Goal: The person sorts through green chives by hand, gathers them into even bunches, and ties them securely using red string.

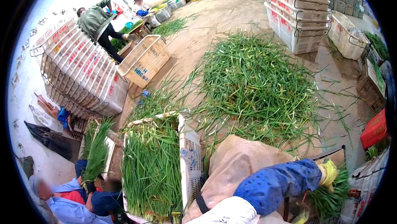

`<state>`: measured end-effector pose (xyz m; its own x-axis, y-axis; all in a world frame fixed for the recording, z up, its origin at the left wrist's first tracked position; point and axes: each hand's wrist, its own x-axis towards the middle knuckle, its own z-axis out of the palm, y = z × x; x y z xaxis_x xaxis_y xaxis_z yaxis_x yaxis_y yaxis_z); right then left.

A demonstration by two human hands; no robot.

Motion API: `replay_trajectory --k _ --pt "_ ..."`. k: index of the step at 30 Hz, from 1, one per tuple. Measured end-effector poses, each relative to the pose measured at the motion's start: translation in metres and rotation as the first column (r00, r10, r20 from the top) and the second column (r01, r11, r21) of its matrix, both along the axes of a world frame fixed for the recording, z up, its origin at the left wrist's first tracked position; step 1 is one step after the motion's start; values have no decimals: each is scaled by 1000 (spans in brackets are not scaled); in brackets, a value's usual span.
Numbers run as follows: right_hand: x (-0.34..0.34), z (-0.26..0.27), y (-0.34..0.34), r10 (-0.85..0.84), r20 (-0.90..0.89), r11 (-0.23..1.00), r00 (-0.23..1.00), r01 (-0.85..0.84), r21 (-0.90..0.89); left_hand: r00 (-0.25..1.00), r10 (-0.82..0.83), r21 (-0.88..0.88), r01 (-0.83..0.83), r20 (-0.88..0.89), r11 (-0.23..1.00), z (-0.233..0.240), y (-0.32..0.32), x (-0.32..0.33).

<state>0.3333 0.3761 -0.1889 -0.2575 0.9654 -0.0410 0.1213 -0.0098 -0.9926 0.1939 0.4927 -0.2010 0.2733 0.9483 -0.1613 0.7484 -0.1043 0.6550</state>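
Note:
My left arm, in a blue sleeve cover, reaches across to the lower right. My left hand [329,175], in a yellow glove, is bent over long green leafy stalks [330,197], touching them; whether its fingers close on any is hidden. At the bottom edge only a small part of my right hand [301,217], also yellow-gloved, shows beside those stalks. A thin red strip [305,196] is between the two hands. A pale translucent apron [245,155] covers my lap. To the left stands a white plastic crate [190,162] filled with green stalks [152,168].
A large loose heap of green stalks [257,90] spreads over the floor ahead. Stacked white crates stand left [83,71] and right [296,16]. A beige crate [145,62] is beyond. A person [71,196] at lower left holds a green bunch [97,152]; several others work farther back.

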Motion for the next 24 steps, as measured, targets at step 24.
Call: replay_trajectory --k 24 --pt "9 -18 51 195 -217 980 956 -201 -4 954 8 269 77 -300 960 -41 -60 -23"
